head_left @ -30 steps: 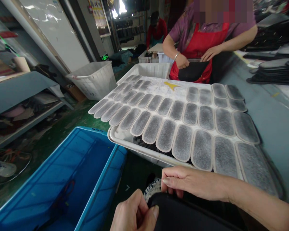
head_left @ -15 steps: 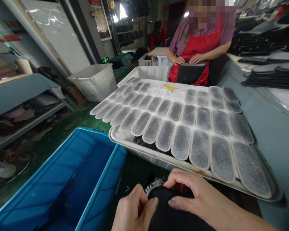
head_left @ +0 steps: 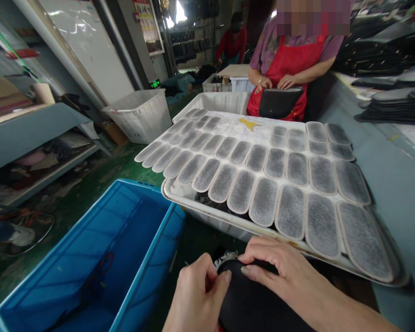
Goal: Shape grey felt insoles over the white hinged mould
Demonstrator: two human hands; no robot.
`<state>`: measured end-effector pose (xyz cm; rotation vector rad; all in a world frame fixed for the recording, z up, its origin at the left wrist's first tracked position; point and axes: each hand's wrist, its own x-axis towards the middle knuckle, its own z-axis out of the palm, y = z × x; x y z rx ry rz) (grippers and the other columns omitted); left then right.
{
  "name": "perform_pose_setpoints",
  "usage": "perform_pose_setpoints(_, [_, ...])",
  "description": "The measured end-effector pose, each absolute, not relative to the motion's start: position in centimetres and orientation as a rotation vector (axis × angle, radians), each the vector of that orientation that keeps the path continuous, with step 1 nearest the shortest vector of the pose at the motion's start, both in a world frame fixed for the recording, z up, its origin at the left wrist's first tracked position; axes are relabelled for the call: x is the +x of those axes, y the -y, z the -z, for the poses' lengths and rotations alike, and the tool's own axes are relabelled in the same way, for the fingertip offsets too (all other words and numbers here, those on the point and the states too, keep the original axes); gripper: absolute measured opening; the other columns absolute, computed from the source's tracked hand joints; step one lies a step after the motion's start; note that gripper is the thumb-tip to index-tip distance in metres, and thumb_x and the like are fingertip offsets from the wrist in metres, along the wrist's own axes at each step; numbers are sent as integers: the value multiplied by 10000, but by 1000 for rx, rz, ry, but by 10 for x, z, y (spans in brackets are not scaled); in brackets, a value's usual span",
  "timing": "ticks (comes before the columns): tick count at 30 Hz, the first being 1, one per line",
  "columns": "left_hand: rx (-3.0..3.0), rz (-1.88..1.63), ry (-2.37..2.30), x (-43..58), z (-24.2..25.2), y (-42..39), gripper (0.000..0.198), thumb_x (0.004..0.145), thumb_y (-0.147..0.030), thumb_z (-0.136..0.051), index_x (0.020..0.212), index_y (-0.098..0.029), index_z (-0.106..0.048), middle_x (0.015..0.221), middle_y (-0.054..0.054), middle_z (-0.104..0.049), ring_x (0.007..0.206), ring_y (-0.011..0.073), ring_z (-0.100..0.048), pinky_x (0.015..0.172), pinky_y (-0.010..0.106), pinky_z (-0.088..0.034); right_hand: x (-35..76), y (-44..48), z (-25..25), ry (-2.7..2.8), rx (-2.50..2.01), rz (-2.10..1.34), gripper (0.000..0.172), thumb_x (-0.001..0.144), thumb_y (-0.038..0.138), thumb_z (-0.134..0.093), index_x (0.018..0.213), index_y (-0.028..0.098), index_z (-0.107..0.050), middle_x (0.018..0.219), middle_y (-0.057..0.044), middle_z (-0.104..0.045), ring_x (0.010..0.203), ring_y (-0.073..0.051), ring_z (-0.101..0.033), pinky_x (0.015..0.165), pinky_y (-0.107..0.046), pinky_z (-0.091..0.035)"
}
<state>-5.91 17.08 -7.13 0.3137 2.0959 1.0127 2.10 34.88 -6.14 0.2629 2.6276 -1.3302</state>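
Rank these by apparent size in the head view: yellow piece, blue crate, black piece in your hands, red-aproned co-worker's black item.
Largest to smallest:
1. Blue crate
2. Held black piece
3. Co-worker's black item
4. Yellow piece
Item 2 is nearer the camera, so whether it truly exceeds item 3 is unsure.

The bottom edge cut off the black piece [head_left: 259, 297], the base of the left hand [head_left: 198, 290] and the near end of the blue bin [head_left: 152, 272]. The right hand's [head_left: 280, 265] last fingers were hidden. The white board [head_left: 242, 133] hid most of the white tub [head_left: 214, 222], whose dark contents [head_left: 206, 199] looked perhaps like plastic. The wall poster's [head_left: 148, 23] print was too small to read.
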Motion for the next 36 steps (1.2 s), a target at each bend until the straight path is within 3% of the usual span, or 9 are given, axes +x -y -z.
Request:
perform_pose_setpoints(7, [325, -1227, -1839, -68, 74, -159, 346, 807, -497, -612, 743, -216, -419, 422, -115, -405, 312, 67, -373, 315, 145, -222, 26, -338, 56, -2745, 298, 1286, 199, 918, 329, -578, 781, 203, -647, 779, 16, -635, 758, -155, -575, 702, -291, -351])
perform_pose_setpoints(10, [487, -1317, -1880, -70, 73, -154, 261, 841, -410, -626, 891, -164, -555, 551, -93, -432, 453, 63, -415, 435, 158, -304, 31, -332, 56, -2795, 285, 1242, 215, 931, 350, -560, 802, 202, -648, 787, 12, -636, 759, -156, -578, 706, -290, -355])
perform_pose_setpoints(13, [677, -1396, -1904, -68, 72, -153, 265, 873, -334, -608, 1061, -154, -656, 850, 1, -588, 800, 122, -563, 698, 195, -423, 37, -325, 55, -2878, 271, 1156, 224, 938, 358, -547, 815, 202, -650, 793, 6, -635, 750, -159, -576, 687, -285, -351])
perform_pose_setpoints(15, [755, -1414, -1853, -66, 73, -153, 263, 899, -325, -576, 1067, -160, -694, 1021, 45, -629, 993, 174, -569, 864, 235, -415, 40, -320, 54, -2920, 262, 1126, 225, 949, 356, -529, 838, 203, -652, 804, 4, -635, 754, -158, -576, 689, -283, -351])
perform_pose_setpoints(17, [778, -1417, -1786, -65, 76, -152, 280, 913, -341, -558, 1055, -154, -710, 1036, 58, -661, 1037, 207, -573, 934, 273, -401, 42, -317, 55, -2957, 255, 1101, 226, 958, 352, -512, 854, 206, -650, 813, 4, -635, 762, -159, -578, 695, -282, -353])
perform_pose_setpoints(22, [748, -1472, -1640, -64, 83, -141, 402, 934, -426, -500, 1142, -136, -685, 1093, 75, -695, 1080, 245, -582, 945, 308, -427, 44, -312, 60, -3042, 236, 1027, 215, 962, 319, -509, 819, 216, -631, 806, 10, -635, 766, -161, -582, 687, -279, -365])
perform_pose_setpoints(26, [703, -1515, -1575, -60, 87, -130, 441, 881, -406, -590, 1240, -154, -629, 1201, 68, -669, 1151, 255, -561, 983, 315, -422, 45, -307, 64, -3102, 194, 937, 237, 990, 316, -467, 837, 222, -621, 832, 7, -635, 790, -172, -589, 727, -307, -376])
perform_pose_setpoints(33, [674, -1549, -1553, -54, 94, -133, 461, 866, -416, -598, 1247, -157, -623, 1243, 88, -654, 1154, 287, -568, 1018, 391, -423, 49, -296, 69, -3206, 201, 757, 255, 1007, 273, -397, 924, 196, -624, 940, -69, -647, 900, -254, -588, 850, -432, -371])
perform_pose_setpoints(36, [684, -1539, -1569, -57, 95, -128, 505, 853, -427, -626, 1281, -162, -595, 1309, 108, -613, 1249, 317, -507, 1106, 460, -328, 60, -301, 57, -3197, 271, 819, 280, 1019, 285, -361, 1015, 230, -635, 1008, -42, -663, 944, -210, -612, 870, -375, -420])
